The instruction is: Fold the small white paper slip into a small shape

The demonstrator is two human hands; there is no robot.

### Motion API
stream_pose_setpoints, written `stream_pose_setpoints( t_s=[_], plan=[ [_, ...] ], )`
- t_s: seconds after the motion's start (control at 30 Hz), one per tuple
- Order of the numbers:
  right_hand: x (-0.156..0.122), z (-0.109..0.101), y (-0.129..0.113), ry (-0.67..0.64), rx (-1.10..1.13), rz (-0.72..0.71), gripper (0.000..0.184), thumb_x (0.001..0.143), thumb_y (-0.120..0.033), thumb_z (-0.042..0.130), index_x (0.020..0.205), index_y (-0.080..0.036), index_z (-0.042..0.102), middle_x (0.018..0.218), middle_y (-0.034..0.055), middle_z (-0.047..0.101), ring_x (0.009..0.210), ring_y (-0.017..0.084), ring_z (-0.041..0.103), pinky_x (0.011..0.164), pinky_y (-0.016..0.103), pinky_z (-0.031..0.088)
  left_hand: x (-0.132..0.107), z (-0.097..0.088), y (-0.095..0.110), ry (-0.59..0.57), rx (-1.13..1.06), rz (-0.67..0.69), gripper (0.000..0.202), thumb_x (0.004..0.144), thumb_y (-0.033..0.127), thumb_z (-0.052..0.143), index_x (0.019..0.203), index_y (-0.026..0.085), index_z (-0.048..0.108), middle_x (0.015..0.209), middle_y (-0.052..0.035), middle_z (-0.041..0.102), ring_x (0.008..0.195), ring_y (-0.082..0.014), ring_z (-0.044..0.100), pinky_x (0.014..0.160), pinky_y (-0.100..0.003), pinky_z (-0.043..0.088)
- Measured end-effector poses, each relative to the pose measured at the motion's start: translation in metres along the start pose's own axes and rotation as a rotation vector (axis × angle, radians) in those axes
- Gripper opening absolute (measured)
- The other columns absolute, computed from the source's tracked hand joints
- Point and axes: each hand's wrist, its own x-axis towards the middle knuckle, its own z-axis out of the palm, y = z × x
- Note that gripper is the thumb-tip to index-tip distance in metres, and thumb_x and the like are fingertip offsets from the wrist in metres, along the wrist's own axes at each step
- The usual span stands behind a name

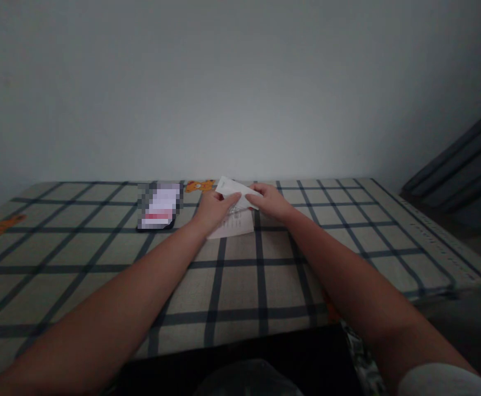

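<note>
Both hands meet near the far middle of the table, pinching a sheet of white paper (240, 192) that is partly folded over. My left hand (215, 208) grips its left side, thumb on top. On the right edge, my right hand (269, 201) holds it between thumb and fingers. The lower part of the paper shows small dark print and hangs toward me, over the checked cloth. Some of the fingers are hidden behind the paper.
A phone (160, 206) with a lit, blurred screen lies left of my hands. Under everything is a checked tablecloth (240, 286) with orange bear prints. A pale wall (240, 88) rises behind, and a dark grey curtain (466, 165) hangs at the right.
</note>
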Motion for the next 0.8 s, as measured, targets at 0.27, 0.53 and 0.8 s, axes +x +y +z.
stream_pose_setpoints(
  t_s=[0.27, 0.53, 0.8],
  plan=[
    [0.003, -0.002, 0.005, 0.047, 0.194, 0.079, 0.021, 0.079, -0.036, 0.061, 0.074, -0.016, 0.060, 0.067, 0.0024, 0.063, 0.062, 0.013, 0.059, 0.064, 0.028, 0.048, 0.004, 0.004, 0.006, 0.184, -0.220, -0.028, 0.036, 0.060, 0.036, 0.084, 0.082, 0.012, 0.072, 0.085, -0.0111, 0.075, 0.072, -0.0216, 0.070, 0.067, -0.033, 0.056],
    [0.000, -0.003, -0.002, 0.054, 0.213, 0.063, 0.021, 0.078, -0.033, 0.060, 0.066, -0.016, 0.060, 0.064, 0.0022, 0.063, 0.062, 0.012, 0.058, 0.066, 0.027, 0.049, 0.005, 0.005, 0.010, 0.213, -0.264, -0.030, 0.032, 0.059, 0.036, 0.083, 0.079, 0.015, 0.069, 0.081, -0.0067, 0.074, 0.072, -0.0206, 0.069, 0.064, -0.031, 0.054],
    [0.002, -0.002, 0.004, 0.039, 0.267, 0.086, 0.031, 0.077, -0.047, 0.066, 0.075, -0.016, 0.064, 0.067, 0.0022, 0.065, 0.061, 0.012, 0.058, 0.063, 0.026, 0.047, 0.002, 0.003, 0.010, 0.105, -0.189, -0.051, 0.036, 0.061, 0.039, 0.084, 0.082, 0.012, 0.073, 0.080, -0.0096, 0.074, 0.065, -0.0176, 0.066, 0.060, -0.028, 0.050]
  ],
)
